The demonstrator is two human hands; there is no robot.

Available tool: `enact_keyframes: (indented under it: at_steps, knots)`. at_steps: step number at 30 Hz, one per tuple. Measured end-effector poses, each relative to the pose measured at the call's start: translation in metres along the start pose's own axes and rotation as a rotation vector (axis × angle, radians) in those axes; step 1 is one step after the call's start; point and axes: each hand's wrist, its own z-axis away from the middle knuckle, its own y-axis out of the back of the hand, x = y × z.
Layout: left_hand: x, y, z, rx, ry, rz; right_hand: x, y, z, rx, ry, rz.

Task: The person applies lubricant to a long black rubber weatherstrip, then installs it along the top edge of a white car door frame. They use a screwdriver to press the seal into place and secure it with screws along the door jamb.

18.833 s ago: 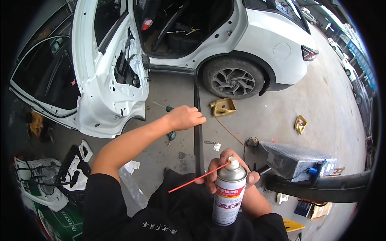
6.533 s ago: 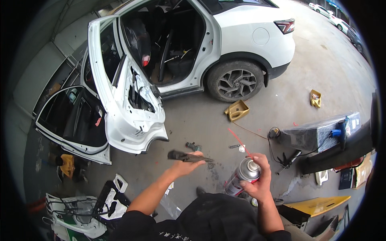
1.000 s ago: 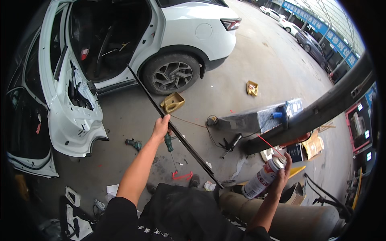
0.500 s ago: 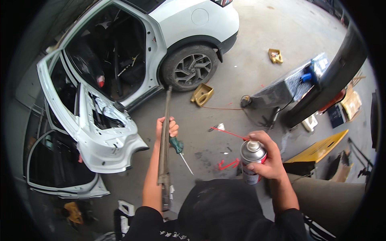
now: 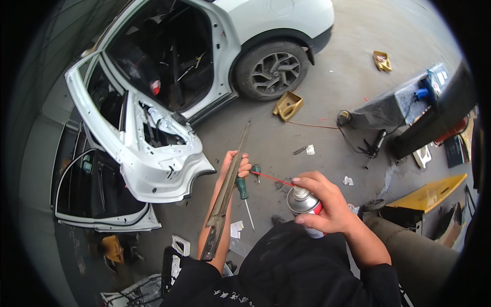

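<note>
Holding strip [image 5: 227, 189] and screwdriver [image 5: 242, 190] tight, the left hand [image 5: 244, 167] should help the right hand [image 5: 328, 203], holding the can [image 5: 305, 205], aim well.

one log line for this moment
left hand: holds long strip, green-handled screwdriver | right hand: grips spray can | red straw: points left

The long strip [image 5: 226, 192] is coloured grey-brown, the screwdriver handle [image 5: 241, 189] green, the straw [image 5: 271, 178] red; the spray can [image 5: 303, 205] is patched silver, red and white.
</note>
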Motion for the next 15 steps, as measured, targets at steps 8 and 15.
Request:
enact_keyframes:
  at_steps: [8,15]
  knots:
    - [0.004,0.020,0.012,0.030,0.023,0.090,0.000,-0.013,-0.009,-0.036,0.055,-0.067]
    - [0.000,0.024,0.017,0.021,0.019,0.101,-0.004,-0.018,-0.013,-0.093,0.093,-0.105]
